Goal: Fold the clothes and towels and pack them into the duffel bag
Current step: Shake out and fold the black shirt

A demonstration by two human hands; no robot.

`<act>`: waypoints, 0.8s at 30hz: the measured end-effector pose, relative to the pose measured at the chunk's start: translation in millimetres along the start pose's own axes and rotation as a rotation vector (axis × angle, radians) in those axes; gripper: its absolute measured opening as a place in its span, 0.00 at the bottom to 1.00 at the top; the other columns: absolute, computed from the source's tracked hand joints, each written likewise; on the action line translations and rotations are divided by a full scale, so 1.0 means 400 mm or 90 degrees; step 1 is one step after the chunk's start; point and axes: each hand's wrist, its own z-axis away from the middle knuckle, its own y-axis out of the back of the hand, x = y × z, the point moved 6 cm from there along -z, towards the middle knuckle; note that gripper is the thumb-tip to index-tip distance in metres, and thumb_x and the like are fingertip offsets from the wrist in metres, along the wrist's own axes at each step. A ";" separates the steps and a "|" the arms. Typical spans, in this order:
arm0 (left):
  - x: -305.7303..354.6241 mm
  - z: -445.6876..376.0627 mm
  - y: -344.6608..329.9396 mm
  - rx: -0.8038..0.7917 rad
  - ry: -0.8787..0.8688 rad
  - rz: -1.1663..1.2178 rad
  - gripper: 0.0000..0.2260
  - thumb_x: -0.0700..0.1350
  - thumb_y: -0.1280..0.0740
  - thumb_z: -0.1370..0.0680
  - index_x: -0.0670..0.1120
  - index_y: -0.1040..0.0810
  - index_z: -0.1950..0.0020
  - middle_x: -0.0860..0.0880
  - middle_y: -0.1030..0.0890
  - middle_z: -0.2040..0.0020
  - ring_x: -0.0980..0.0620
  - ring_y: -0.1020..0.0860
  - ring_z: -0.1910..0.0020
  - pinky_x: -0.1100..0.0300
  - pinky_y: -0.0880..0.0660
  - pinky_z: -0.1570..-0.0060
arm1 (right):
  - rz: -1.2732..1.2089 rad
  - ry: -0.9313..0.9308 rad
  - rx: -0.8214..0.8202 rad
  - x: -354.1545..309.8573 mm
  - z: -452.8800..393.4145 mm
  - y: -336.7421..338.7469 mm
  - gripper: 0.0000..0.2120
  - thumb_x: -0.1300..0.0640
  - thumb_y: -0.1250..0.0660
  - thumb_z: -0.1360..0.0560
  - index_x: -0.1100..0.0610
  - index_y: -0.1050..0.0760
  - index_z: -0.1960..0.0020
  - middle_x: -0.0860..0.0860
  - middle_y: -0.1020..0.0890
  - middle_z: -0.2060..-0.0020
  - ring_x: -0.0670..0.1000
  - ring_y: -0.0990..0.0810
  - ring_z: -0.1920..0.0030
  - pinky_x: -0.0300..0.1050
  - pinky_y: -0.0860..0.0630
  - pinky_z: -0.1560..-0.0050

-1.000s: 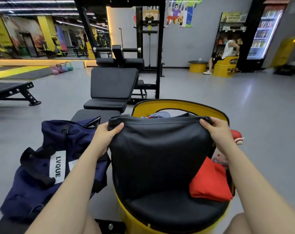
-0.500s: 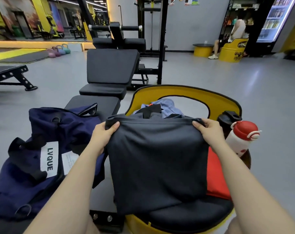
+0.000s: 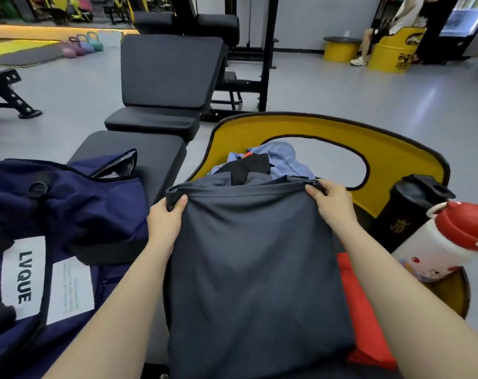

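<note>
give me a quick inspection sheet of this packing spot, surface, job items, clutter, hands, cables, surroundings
surface: yellow barrel chair with a black seat, beside a black gym bench.
job's things: dark grey garment held up by its top edge over the seat; red folded cloth under its right side; pile of blue and black clothes behind it; navy duffel bag open on the bench, at the left.
clutter: white bottle with red lid and black shaker bottle at the chair's right.
grippers: left hand and right hand each pinch a top corner; grip looks firm.
cables: nothing seen.
surroundings: gym floor, kettlebells, weight rack, a seated person far right.
</note>
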 end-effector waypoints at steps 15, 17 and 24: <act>0.018 0.024 -0.036 0.040 -0.112 -0.198 0.19 0.39 0.32 0.24 0.45 0.31 0.34 0.43 0.29 0.36 0.45 0.28 0.40 0.59 0.33 0.43 | -0.007 -0.104 -0.014 0.075 0.043 -0.034 0.21 0.47 0.35 0.22 0.57 0.30 0.34 0.48 0.24 0.53 0.49 0.27 0.49 0.39 0.34 0.51; 0.062 0.087 -0.057 0.046 -0.218 -0.321 0.23 0.40 0.33 0.23 0.46 0.34 0.29 0.44 0.34 0.32 0.45 0.32 0.35 0.56 0.34 0.38 | 0.018 -0.113 -0.033 0.097 0.091 -0.017 0.21 0.48 0.34 0.23 0.58 0.29 0.35 0.49 0.23 0.53 0.51 0.23 0.48 0.41 0.33 0.51; 0.052 0.358 -0.250 -0.405 -0.475 -0.513 0.21 0.46 0.43 0.18 0.50 0.39 0.24 0.50 0.45 0.22 0.49 0.49 0.23 0.47 0.46 0.27 | 0.150 -0.162 -0.226 0.139 0.236 -0.012 0.27 0.45 0.33 0.24 0.59 0.31 0.31 0.54 0.22 0.38 0.55 0.25 0.37 0.41 0.32 0.45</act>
